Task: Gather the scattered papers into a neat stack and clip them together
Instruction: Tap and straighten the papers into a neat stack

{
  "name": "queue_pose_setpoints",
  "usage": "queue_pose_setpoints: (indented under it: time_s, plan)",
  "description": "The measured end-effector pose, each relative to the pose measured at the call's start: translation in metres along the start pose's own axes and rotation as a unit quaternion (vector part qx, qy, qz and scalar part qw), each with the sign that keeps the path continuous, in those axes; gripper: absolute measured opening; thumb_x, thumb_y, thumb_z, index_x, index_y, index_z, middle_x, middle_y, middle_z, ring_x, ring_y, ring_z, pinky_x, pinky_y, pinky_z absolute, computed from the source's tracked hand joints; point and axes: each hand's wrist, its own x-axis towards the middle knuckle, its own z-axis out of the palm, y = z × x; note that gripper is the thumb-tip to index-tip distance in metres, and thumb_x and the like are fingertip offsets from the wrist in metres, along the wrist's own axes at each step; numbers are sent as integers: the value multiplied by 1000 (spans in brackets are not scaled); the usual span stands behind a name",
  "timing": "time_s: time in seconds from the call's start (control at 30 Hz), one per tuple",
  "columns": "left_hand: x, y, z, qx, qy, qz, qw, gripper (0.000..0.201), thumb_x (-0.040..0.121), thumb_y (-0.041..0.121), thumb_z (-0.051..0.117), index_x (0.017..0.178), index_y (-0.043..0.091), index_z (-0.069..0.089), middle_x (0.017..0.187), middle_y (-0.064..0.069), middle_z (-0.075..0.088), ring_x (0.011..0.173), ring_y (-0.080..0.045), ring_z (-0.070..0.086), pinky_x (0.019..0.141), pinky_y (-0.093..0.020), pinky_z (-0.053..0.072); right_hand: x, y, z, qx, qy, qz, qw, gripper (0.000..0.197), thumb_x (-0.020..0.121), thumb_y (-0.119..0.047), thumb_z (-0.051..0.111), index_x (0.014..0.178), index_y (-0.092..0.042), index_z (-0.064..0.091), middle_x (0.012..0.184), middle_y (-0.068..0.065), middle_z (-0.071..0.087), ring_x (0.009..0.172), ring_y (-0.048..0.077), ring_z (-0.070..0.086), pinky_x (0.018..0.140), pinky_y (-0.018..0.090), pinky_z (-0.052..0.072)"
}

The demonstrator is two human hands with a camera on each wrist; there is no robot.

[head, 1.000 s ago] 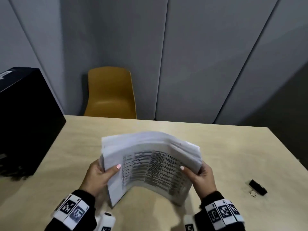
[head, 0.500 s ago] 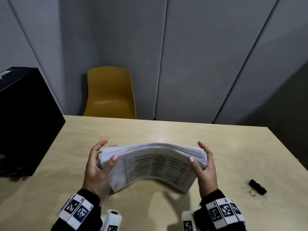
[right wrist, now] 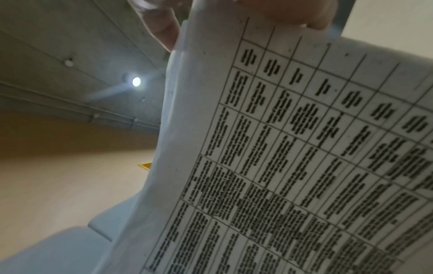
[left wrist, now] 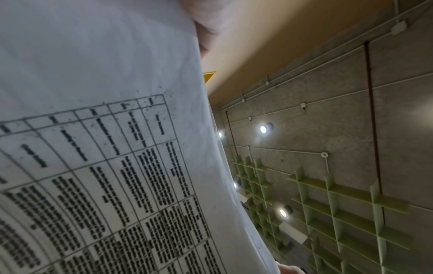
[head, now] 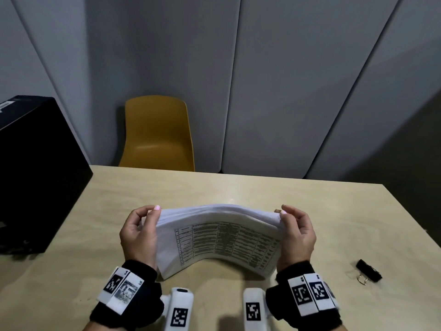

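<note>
A thick stack of white papers [head: 218, 237] stands on its lower long edge on the wooden table [head: 310, 211], bowed toward me, a printed table on its near sheet. My left hand [head: 139, 231] grips its left end, thumb at the top corner. My right hand [head: 294, 231] grips its right end the same way. The printed sheet [left wrist: 93, 166] fills the left wrist view, and the same sheet [right wrist: 293, 157] fills the right wrist view, with fingertips [right wrist: 161, 27] pressed at its top. A black binder clip [head: 368, 271] lies on the table to the right, apart from both hands.
A large black box [head: 35, 175] stands at the table's left edge. A yellow chair [head: 158, 134] sits behind the far edge, before grey wall panels. The table's right edge [head: 412, 218] runs close beyond the clip.
The stack has come down from a raised, fanned hold to stand on the table. Both hands slid up to its top corners, and the sheets' top edges look more even.
</note>
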Motion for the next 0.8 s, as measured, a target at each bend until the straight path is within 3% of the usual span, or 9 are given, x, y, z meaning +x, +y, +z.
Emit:
queue_pose_setpoints:
  time_s: [0.1, 0.17, 0.27, 0.33, 0.43, 0.53, 0.6, 0.7, 0.8]
  plan:
    - [1, -3, 0, 7, 9, 8, 1000, 15, 83, 16, 64, 71, 25, 63, 78, 3, 59, 72, -17, 55, 60, -21, 48, -3, 3, -2, -13, -1, -30, 999, 12, 74, -14, 60, 79, -25, 63, 81, 2, 58, 77, 20, 52, 68, 31, 43]
    - [1, -4, 0, 18, 13, 12, 1000, 14, 84, 19, 64, 72, 27, 64, 79, 4, 60, 79, -20, 55, 69, -29, 46, -3, 5, -4, -11, 8, -42, 999, 13, 73, -20, 58, 82, -27, 62, 79, 1, 56, 76, 19, 51, 67, 29, 44]
    - [-1, -3, 2, 28, 4, 19, 999, 15, 85, 23, 64, 70, 27, 63, 74, 4, 57, 77, -21, 54, 70, -33, 45, -4, 2, -1, -17, 3, -64, 998, 26, 64, -42, 60, 87, -30, 60, 80, 0, 55, 74, 16, 52, 70, 31, 45]
    - [-3, -3, 3, 29, 3, 25, 999, 17, 84, 23, 64, 68, 28, 64, 73, 5, 57, 78, -23, 55, 72, -37, 46, -6, 0, 3, -40, 5, -60, 997, 29, 61, -47, 62, 87, -34, 59, 83, -4, 55, 79, 16, 55, 75, 35, 48]
    - [-5, -3, 2, 41, -1, 38, 998, 16, 80, 23, 65, 67, 32, 65, 77, 7, 60, 83, -26, 58, 73, -41, 49, 0, 4, 4, -60, 41, -29, 997, 20, 64, -35, 60, 84, -34, 60, 86, -6, 58, 85, 20, 57, 85, 40, 49]
    - [-7, -2, 1, 37, -8, 38, 999, 20, 79, 19, 64, 66, 33, 66, 81, 5, 65, 85, -26, 59, 76, -43, 51, 2, 3, 3, -46, 45, -27, 998, 6, 75, -27, 64, 79, -31, 63, 84, -4, 62, 82, 18, 57, 79, 35, 49]
    - [-8, -3, 2, 34, -5, 34, 999, 12, 75, 26, 67, 64, 31, 66, 83, 0, 68, 88, -31, 62, 80, -46, 52, 1, 0, 4, -44, 36, -60, 997, 11, 85, -20, 64, 75, -27, 64, 81, -7, 63, 80, 11, 57, 78, 25, 47]
    - [-7, -6, 2, 36, 9, 24, 999, 14, 68, 39, 70, 65, 26, 66, 81, -3, 69, 90, -37, 65, 85, -53, 52, 4, 1, 7, -40, 54, -82, 994, 20, 83, -17, 67, 64, -22, 59, 67, -4, 57, 60, 3, 51, 62, 17, 44]
    - [-3, -7, -1, 34, 27, 17, 999, 19, 73, 31, 74, 60, 25, 62, 71, 2, 60, 79, -31, 58, 81, -52, 51, 7, 4, 4, -32, 51, -76, 995, 27, 81, -2, 65, 62, -18, 54, 68, -2, 58, 57, 0, 52, 60, 15, 44]
